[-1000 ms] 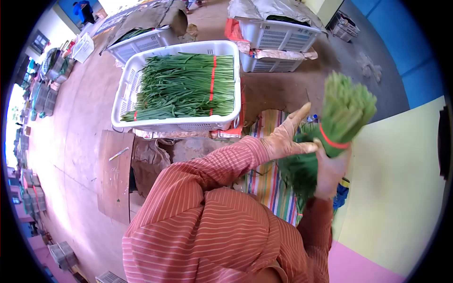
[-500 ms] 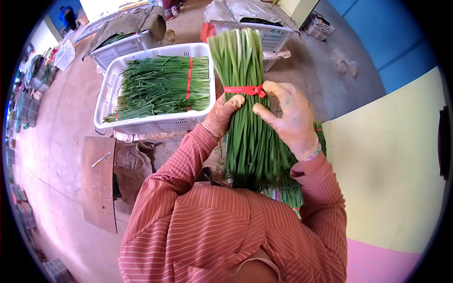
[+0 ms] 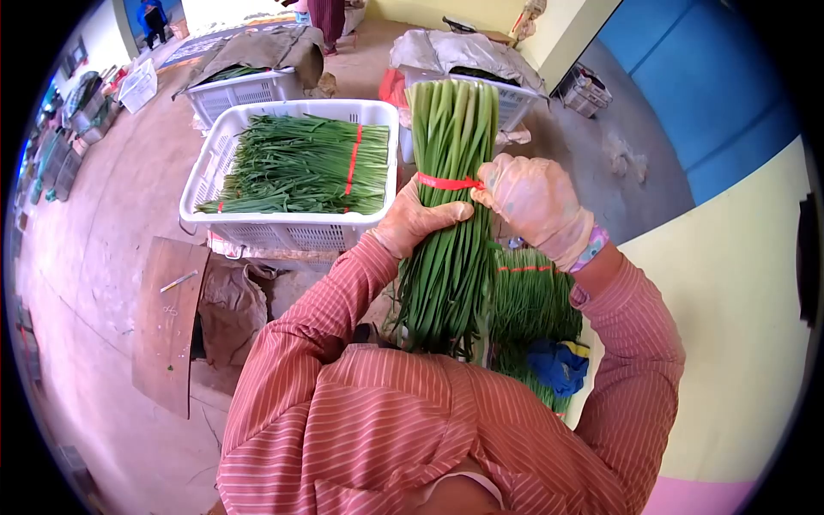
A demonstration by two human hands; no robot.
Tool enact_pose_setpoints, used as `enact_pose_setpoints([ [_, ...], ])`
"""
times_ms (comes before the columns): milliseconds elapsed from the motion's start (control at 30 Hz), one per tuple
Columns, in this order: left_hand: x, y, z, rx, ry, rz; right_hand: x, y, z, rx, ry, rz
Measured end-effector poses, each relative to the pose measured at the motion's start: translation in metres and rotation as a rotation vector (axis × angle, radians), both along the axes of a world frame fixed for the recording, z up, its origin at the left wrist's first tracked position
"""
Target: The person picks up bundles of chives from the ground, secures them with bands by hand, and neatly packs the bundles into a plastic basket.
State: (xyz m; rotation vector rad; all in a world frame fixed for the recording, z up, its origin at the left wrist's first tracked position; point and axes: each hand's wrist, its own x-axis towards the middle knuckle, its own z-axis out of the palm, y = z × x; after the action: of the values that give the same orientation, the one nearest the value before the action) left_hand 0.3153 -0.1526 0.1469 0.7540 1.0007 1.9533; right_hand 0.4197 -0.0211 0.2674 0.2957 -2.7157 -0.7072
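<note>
A thick bunch of garlic chives (image 3: 446,257) stands upright before my chest, pale stem ends up and dark leaves hanging down. Around its upper part runs a red tie (image 3: 448,183). My gloved left hand (image 3: 418,219) is closed around the bunch just below the tie, thumb across the front. At the bunch's right side, my gloved right hand (image 3: 536,202) is closed, its fingertips pinching the end of the red tie. Below the right forearm lie more tied chives (image 3: 536,296), partly hidden by my arm, with a blue cloth-like item (image 3: 560,367) on them.
A white plastic crate (image 3: 292,221) holding banded chives is at front left. Behind it are covered crates (image 3: 245,93), with another covered crate (image 3: 506,107) behind the bunch. A brown board (image 3: 167,330) lies at left. Two people (image 3: 326,21) are partly visible far back.
My right hand has gone from spread fingers near the tie to a closed pinch on its end. The view shifted, and the stacked chives and blue item at right came into sight.
</note>
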Motion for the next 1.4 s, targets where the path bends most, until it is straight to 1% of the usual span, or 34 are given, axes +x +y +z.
enact_pose_setpoints([
  [33,0.000,0.000,0.002,0.007,0.010,0.010,-0.001,-0.001,0.000,0.065,-0.003,-0.030],
  [133,0.001,0.003,0.010,0.024,0.101,0.178,-0.007,0.008,-0.007,0.123,-0.011,0.000],
  [167,-0.001,0.002,0.013,0.026,0.107,0.182,-0.008,0.008,-0.007,0.124,-0.005,0.004],
  [233,-0.003,0.003,0.020,-0.105,0.290,0.374,-0.007,0.010,-0.007,-0.121,0.072,0.035],
  [267,-0.007,0.005,0.019,-0.106,0.342,0.435,-0.007,0.011,-0.012,-0.118,0.071,0.034],
  [300,-0.007,0.004,0.021,-0.103,0.339,0.434,-0.007,0.013,-0.018,-0.353,0.102,0.031],
  [333,-0.008,0.001,0.025,-0.124,0.407,0.487,-0.007,0.013,-0.022,-0.589,0.132,0.027],
  [367,-0.010,-0.002,0.027,-0.146,0.477,0.541,-0.005,0.011,-0.024,-0.588,0.131,0.027],
  [400,-0.016,0.002,0.015,-0.121,0.503,0.544,0.000,0.002,-0.025,-1.201,0.046,-0.110],
  [433,-0.014,-0.001,0.018,-0.125,0.503,0.542,0.004,-0.007,-0.029,-1.814,-0.053,-0.260],
  [467,-0.012,-0.005,0.023,-0.115,0.575,0.575,0.007,-0.015,-0.040,-2.157,0.041,-0.177],
  [500,-0.010,-0.006,0.027,-0.103,0.648,0.607,0.002,-0.015,-0.056,-2.160,0.042,-0.179],
  [533,-0.009,-0.006,0.026,-0.105,0.649,0.603,-0.003,-0.016,-0.074,-2.710,-0.185,0.230],
  [567,-0.008,-0.005,0.025,-0.057,0.614,0.577,-0.006,-0.018,-0.088,-3.174,-0.465,0.759],
  [600,-0.007,-0.003,0.023,-0.009,0.578,0.551,-0.004,-0.033,-0.084,-3.369,-0.441,0.740],
  [633,-0.009,0.000,0.019,0.049,0.533,0.512,-0.004,-0.042,-0.088,-3.322,-0.415,0.780],
  [700,-0.011,-0.007,0.020,0.113,0.341,0.301,0.002,-0.043,-0.077,-3.006,-0.197,0.323],
  [733,-0.015,-0.010,0.017,0.081,0.372,0.311,0.005,-0.038,-0.074,-3.015,-0.193,0.323],
  [767,-0.015,-0.014,0.015,0.076,0.372,0.310,0.007,-0.027,-0.071,-2.649,-0.265,0.104],
  [800,-0.012,-0.020,0.018,0.112,0.309,0.239,0.007,-0.022,-0.067,-2.268,-0.318,-0.081],
  [833,-0.008,-0.024,0.019,0.147,0.244,0.168,0.008,-0.023,-0.065,-2.269,-0.320,-0.083],
  [867,-0.007,-0.021,0.015,0.188,0.281,0.234,0.008,-0.025,-0.062,-2.202,-0.314,-0.145],
  [900,-0.003,-0.021,0.015,0.185,0.279,0.241,0.007,-0.027,-0.059,-2.133,-0.312,-0.204],
  [933,0.001,-0.023,0.015,0.122,0.185,0.256,0.005,-0.028,-0.054,-2.070,-0.375,-0.230],
  [967,0.003,-0.025,0.015,0.060,0.092,0.270,0.003,-0.029,-0.055,-2.071,-0.383,-0.225],
  [1000,0.004,-0.026,0.010,0.032,0.089,0.304,0.001,-0.029,-0.057,-2.082,-0.394,-0.227],
  [1033,0.003,-0.028,0.005,0.030,0.091,0.311,-0.001,-0.029,-0.059,-2.091,-0.404,-0.230],
  [1100,0.003,-0.031,-0.003,0.049,0.005,0.308,-0.003,-0.028,-0.065,-2.114,-0.439,-0.277],
  [1167,0.005,-0.039,-0.009,0.032,0.000,0.330,-0.002,-0.026,-0.070,-2.104,-0.546,-0.291],
  [1233,0.007,-0.048,-0.012,0.008,0.033,0.336,0.003,-0.029,-0.066,-2.076,-0.585,-0.251],
  [1300,0.006,-0.058,-0.016,-0.032,0.037,0.327,0.006,-0.027,-0.064,-2.019,-0.263,-0.279],
  [1333,0.006,-0.063,-0.012,-0.034,0.042,0.311,0.009,-0.010,-0.060,-1.970,-0.322,-0.287],
  [1367,0.006,-0.069,-0.011,-0.037,0.044,0.293,0.006,-0.009,-0.072,-1.966,-0.357,-0.276],
  [1400,0.003,-0.072,-0.013,-0.028,0.051,0.262,0.002,-0.009,-0.092,-1.867,-0.204,-0.025],
])
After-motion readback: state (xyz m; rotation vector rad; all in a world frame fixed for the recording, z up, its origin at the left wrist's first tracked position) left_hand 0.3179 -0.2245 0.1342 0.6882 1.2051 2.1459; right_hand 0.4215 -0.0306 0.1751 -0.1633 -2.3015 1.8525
